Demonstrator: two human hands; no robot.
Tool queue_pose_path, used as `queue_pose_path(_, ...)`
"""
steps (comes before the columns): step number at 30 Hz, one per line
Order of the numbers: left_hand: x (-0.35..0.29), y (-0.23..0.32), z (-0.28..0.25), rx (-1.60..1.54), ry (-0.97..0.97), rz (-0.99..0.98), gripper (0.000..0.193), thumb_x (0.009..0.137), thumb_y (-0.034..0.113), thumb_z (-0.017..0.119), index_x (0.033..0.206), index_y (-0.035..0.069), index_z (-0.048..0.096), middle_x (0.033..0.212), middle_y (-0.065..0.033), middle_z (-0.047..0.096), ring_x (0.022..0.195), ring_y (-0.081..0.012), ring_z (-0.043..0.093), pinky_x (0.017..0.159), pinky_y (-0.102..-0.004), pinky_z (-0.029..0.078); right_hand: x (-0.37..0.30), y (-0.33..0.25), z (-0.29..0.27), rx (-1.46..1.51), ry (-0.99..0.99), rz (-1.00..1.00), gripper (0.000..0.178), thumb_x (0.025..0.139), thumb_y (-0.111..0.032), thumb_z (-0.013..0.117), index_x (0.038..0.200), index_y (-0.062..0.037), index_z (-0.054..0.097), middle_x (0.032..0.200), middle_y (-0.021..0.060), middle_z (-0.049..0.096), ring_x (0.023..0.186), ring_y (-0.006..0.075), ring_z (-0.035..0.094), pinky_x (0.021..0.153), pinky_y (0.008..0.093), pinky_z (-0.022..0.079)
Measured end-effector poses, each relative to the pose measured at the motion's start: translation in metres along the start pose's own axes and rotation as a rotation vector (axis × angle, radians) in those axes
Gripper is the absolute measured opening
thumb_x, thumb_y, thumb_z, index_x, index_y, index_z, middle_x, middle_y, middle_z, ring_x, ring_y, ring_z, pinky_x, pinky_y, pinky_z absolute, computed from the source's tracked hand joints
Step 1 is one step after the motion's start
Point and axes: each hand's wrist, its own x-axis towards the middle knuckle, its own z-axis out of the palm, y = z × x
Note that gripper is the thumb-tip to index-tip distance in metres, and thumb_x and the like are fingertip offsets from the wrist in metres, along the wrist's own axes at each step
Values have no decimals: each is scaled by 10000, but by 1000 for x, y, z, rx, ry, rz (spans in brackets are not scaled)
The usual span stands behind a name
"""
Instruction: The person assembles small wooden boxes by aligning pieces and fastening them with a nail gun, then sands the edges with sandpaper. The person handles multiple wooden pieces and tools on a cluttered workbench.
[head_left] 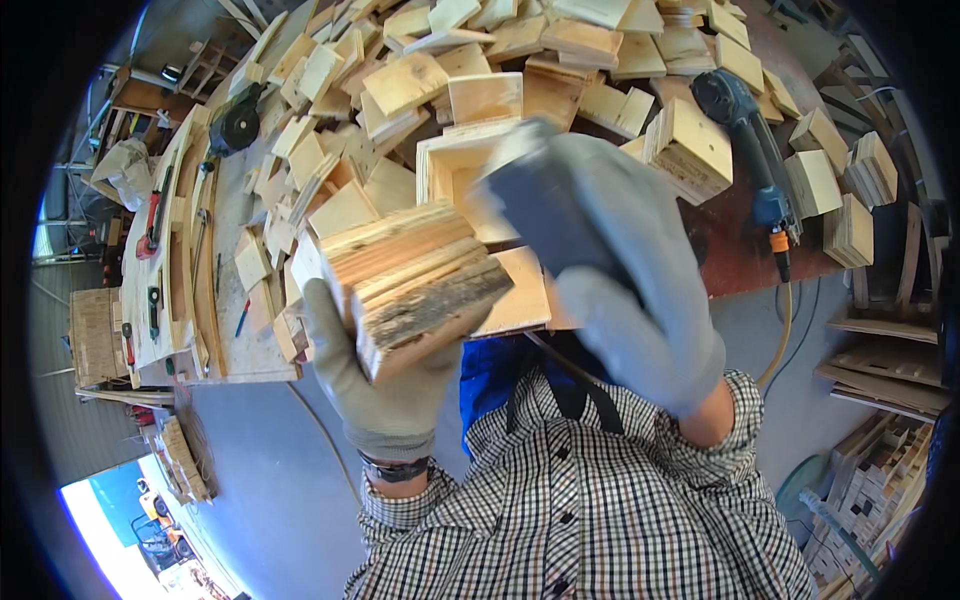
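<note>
My left hand (385, 400), in a grey work glove, is wrapped round a stack of small wooden boards (420, 265), with their rough edges up and a dark, bark-like strip on the near side. Just right of it, my gloved right hand (650, 270) grips a dark rectangular block (565, 215) with a pale far end. Motion blurs that block, so its exact kind cannot be made out. Between and beyond the hands stands an open wooden box (432, 170), partly hidden by the right hand and what it holds.
Small boards (405, 85) lie heaped across the bench. A blue-black power tool (745, 130) with a hose lies at the right, near stacked blocks (850, 230). Long wooden strips (180, 250), a red-handled tool (152, 222) and a black rounded tool (237, 122) are at the left.
</note>
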Motion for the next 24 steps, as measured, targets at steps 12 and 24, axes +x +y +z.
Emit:
queue_pose_path(12,9,-16,22,-6,312,-30,732,1059,631,512,1595,135,457,1598,-154,514,1453,-382,495,1189,-627,386,-1,8,2,130,68,151,664,969,-187,666,1561,38,467,1527,269,512,1372,428,509,1174,486,396)
queue_pose_path(24,4,-58,38,266,260,201,668,1119,567,441,1585,89,410,1547,-158,528,1414,-322,540,1163,-519,475,4,-11,13,-200,157,-33,729,909,-131,712,1586,-9,468,1576,320,438,1406,495,450,1173,564,361)
